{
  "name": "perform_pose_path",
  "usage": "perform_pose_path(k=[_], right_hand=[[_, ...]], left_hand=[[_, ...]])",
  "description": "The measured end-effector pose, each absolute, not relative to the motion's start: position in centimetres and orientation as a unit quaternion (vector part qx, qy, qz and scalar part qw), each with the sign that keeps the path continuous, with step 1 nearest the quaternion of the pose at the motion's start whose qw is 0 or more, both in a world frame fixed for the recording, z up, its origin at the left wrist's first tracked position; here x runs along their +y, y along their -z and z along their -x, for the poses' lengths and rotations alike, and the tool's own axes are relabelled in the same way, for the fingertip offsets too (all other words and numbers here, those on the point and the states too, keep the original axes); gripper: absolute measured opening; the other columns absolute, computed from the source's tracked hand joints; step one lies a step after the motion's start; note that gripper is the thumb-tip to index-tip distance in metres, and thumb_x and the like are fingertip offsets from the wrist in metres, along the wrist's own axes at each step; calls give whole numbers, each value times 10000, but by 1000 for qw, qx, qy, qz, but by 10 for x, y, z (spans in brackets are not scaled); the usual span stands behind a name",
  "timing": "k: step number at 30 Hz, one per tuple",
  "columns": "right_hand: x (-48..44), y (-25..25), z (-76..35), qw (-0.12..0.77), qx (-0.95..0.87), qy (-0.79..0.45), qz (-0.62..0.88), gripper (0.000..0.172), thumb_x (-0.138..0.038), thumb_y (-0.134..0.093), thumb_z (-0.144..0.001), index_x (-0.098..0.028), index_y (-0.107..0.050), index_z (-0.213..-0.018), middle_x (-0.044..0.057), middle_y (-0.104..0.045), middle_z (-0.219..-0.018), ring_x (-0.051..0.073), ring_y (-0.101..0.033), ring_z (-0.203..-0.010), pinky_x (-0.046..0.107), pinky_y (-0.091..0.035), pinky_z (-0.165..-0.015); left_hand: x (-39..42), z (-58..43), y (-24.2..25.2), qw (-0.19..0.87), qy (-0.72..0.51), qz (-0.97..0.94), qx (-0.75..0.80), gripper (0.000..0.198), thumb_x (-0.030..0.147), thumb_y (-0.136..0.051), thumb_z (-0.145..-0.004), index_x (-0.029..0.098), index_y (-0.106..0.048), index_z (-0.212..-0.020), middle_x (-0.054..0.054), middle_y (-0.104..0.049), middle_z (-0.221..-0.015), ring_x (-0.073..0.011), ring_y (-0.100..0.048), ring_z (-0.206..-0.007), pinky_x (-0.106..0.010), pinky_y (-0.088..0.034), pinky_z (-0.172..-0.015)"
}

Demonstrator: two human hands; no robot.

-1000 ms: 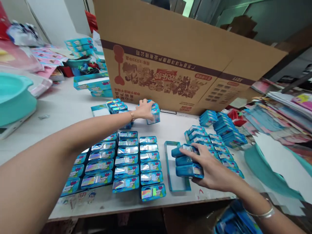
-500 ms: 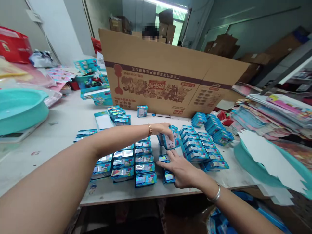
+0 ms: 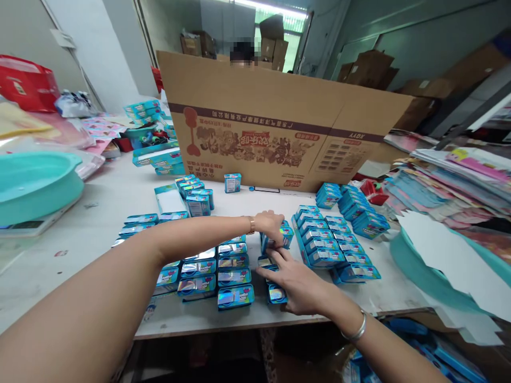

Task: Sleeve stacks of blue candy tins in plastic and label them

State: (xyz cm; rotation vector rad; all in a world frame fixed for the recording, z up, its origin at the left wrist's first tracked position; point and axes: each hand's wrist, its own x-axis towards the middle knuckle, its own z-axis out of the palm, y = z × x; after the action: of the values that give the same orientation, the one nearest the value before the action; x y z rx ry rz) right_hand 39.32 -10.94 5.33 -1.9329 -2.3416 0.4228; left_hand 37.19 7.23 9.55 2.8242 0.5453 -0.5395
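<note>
Small blue candy boxes with shiny tops stand in rows on the white table. My left hand (image 3: 272, 227), wearing a rose-gold band, is closed over a small blue box (image 3: 286, 237) at the far end of a short row. Nearer to me, my right hand (image 3: 297, 282) reaches over the front boxes (image 3: 276, 293) of that row, thumb on the left and fingers forward, gripping them; its palm hides part of them. Longer rows of boxes (image 3: 235, 276) stand to the left. On the right, a filled blue tray (image 3: 302, 246) holds more boxes.
A large cardboard sheet (image 3: 255, 101) stands across the back, with a person's head (image 3: 242, 52) behind it. Turquoise basins stand at left (image 3: 35, 181) and right (image 3: 415, 266). An open blue tray (image 3: 168, 199) and a lone box (image 3: 232, 183) lie farther back.
My left hand has lowered the box into the row, and it has turned more upright. My right hand stays on the front boxes. The view has shifted slightly.
</note>
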Motion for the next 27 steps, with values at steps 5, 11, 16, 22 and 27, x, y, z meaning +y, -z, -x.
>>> perform_pose_path(k=[5, 11, 16, 22, 27], right_hand=[[-122, -43, -401, 120, -761, -140, 622, 948, -230, -873, -589, -244, -482, -1452, 197, -234, -1592, 428, -157, -1485, 581, -321, -1155], [-151, 20, -386, 394, -591, -139, 690, 1052, -218, -850, -657, -332, -301, -1548, 126, -96, -1658, 390, -172, -1514, 576, -297, -1179], [-150, 47, -358, 612, -325, -258, 673, 1327, -297, -905, -580, -318, -51, -1595, 157, -257, -1623, 342, -309, -1478, 542, -368, -1141], [-149, 39, -350, 654, -322, -331, 600, 1156, -444, -896, -611, -277, -267, -1567, 120, -339, -1604, 335, -340, -1465, 516, -310, -1183], [-146, 46, -336, 696, -284, -262, 605, 1095, -537, -777, -758, -227, -144, -1596, 154, -278, -1628, 305, -260, -1505, 493, -296, -1195]], left_hand=[[59, -368, -101, 88, 214, -957, 173, 1111, 340, -791, -522, 280, -327, -1529, -200, -423, -1479, -422, -585, -1166, -488, -530, -909], [64, -342, -84, 159, 163, -962, 151, 986, 468, -736, -715, 271, -274, -1564, -194, -44, -1656, -524, -183, -1460, -629, -358, -1083], [83, -328, -54, 292, 98, -940, 149, 1223, 698, -647, -729, 125, -2, -1595, -237, 34, -1650, -425, 77, -1509, -583, -108, -1210], [74, -324, -39, 319, 34, -932, 169, 1183, 684, -668, -722, 120, -88, -1586, -248, 87, -1640, -395, 133, -1504, -585, -42, -1209], [61, -320, -42, 388, -27, -889, 241, 1387, 615, -823, -575, 69, -28, -1572, -257, 83, -1641, -370, 142, -1512, -516, -5, -1232]])
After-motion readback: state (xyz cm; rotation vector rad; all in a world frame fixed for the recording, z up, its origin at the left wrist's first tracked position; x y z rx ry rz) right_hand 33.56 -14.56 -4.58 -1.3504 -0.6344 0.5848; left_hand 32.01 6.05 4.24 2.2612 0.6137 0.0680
